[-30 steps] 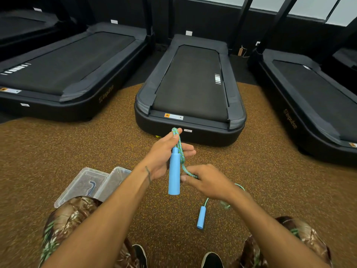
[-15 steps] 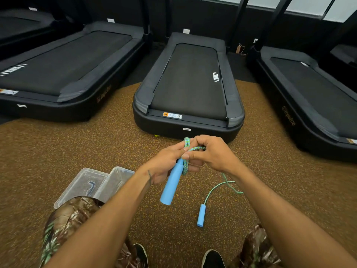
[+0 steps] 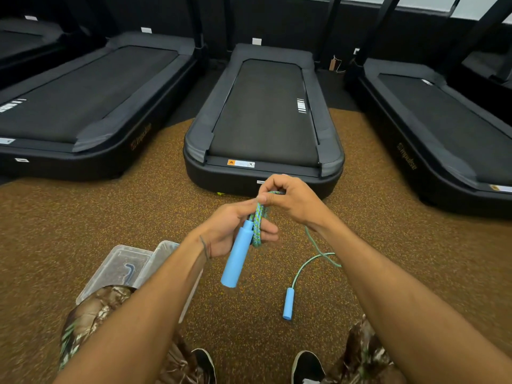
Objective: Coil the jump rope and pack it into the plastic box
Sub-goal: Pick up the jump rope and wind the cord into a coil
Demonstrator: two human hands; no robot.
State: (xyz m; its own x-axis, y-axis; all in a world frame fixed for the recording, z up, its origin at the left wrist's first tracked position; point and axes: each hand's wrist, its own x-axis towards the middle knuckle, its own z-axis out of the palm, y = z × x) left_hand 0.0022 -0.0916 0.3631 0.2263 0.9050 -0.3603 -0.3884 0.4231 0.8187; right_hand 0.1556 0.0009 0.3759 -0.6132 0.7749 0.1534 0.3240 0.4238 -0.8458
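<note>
Your left hand [image 3: 235, 228] is closing on one blue handle [image 3: 237, 254] and the rope [image 3: 259, 221] folds beside it, handle slanting down-left. Your right hand [image 3: 291, 199] is pinching the top loop, directly above those fingers. The other handle [image 3: 288, 303] is hanging below-right on slack. The plastic box [image 3: 122, 267] is lying lower-left, partly hidden by your forearm.

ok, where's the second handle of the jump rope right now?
In the head view the loose handle hangs low, right of centre, between the person's forearms and above the shoes. It is below the handle in the left hand.
</note>
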